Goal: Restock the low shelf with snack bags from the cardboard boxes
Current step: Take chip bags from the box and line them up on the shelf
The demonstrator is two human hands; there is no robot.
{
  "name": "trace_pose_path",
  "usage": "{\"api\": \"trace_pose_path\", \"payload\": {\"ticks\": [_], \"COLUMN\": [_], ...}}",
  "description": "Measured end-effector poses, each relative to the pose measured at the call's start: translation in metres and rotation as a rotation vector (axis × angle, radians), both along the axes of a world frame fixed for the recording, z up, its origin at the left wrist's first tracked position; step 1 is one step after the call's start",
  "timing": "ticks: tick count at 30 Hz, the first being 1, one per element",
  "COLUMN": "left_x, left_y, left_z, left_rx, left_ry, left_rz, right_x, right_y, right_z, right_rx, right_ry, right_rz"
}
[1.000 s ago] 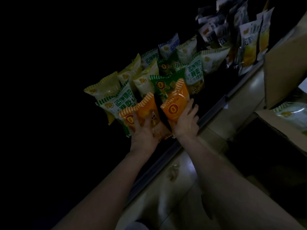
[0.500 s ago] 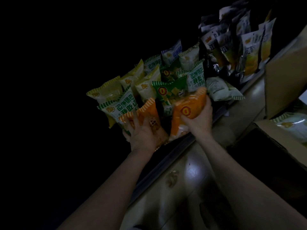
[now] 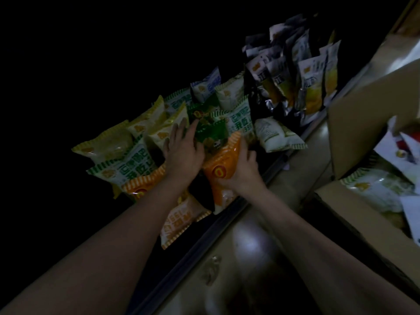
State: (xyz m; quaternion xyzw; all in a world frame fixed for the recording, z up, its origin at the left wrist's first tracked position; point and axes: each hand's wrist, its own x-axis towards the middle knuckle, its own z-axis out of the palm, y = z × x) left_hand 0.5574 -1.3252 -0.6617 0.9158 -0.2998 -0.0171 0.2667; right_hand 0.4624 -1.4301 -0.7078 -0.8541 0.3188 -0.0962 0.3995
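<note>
The low shelf (image 3: 218, 226) runs diagonally and holds several snack bags. My right hand (image 3: 242, 169) grips an orange snack bag (image 3: 223, 169) standing near the shelf's front edge. My left hand (image 3: 181, 151) reaches over another orange bag (image 3: 145, 184), fingers spread against a green bag (image 3: 210, 128) and a yellow bag (image 3: 166, 130) behind. A third orange bag (image 3: 181, 219) lies flat under my left forearm. A white-green bag (image 3: 276, 135) lies toppled to the right. The cardboard box (image 3: 363, 214) at the right holds more bags (image 3: 381, 189).
Dark and white tall bags (image 3: 304, 73) stand at the shelf's far right. An open box flap (image 3: 372, 110) rises beside them. Pale glossy floor (image 3: 250, 253) lies in front of the shelf. The left side of the view is black.
My left hand let go of the left orange bag and reached further back to the green bag. My right hand pulled its orange bag lower and nearer the shelf's front.
</note>
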Motion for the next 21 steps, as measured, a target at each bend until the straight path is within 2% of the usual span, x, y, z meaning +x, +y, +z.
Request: {"api": "trace_pose_path", "payload": {"ticks": [3, 5, 7, 9, 11, 14, 17, 21], "left_x": [0.005, 0.011, 0.018, 0.025, 0.027, 0.027, 0.031, 0.036], "left_y": [-0.020, -0.028, -0.032, -0.036, -0.042, -0.053, -0.055, -0.052], "left_z": [0.008, 0.011, 0.015, 0.016, 0.017, 0.022, 0.018, 0.012], "left_rx": [-0.088, 0.022, 0.168, 0.302, 0.406, 0.489, 0.721, 0.771], "left_ry": [0.083, 0.127, 0.210, 0.211, 0.166, 0.294, 0.195, 0.085], "left_rz": [-0.070, -0.131, -0.129, -0.155, -0.233, -0.364, -0.472, -0.487], "right_x": [0.003, 0.003, 0.000, 0.001, 0.006, 0.018, 0.028, 0.029], "right_y": [-0.017, -0.037, -0.059, -0.080, -0.097, -0.112, -0.116, -0.128], "right_z": [0.024, 0.039, 0.040, 0.031, 0.015, -0.011, -0.030, -0.013], "right_rx": [0.228, 0.426, 0.499, 0.485, 0.416, 0.424, 0.476, 0.220], "right_ry": [0.103, 0.001, -0.135, -0.177, -0.133, -0.127, -0.153, -0.140], "right_rz": [0.070, -0.021, -0.205, -0.403, -0.517, -0.605, -0.656, -0.715]}}
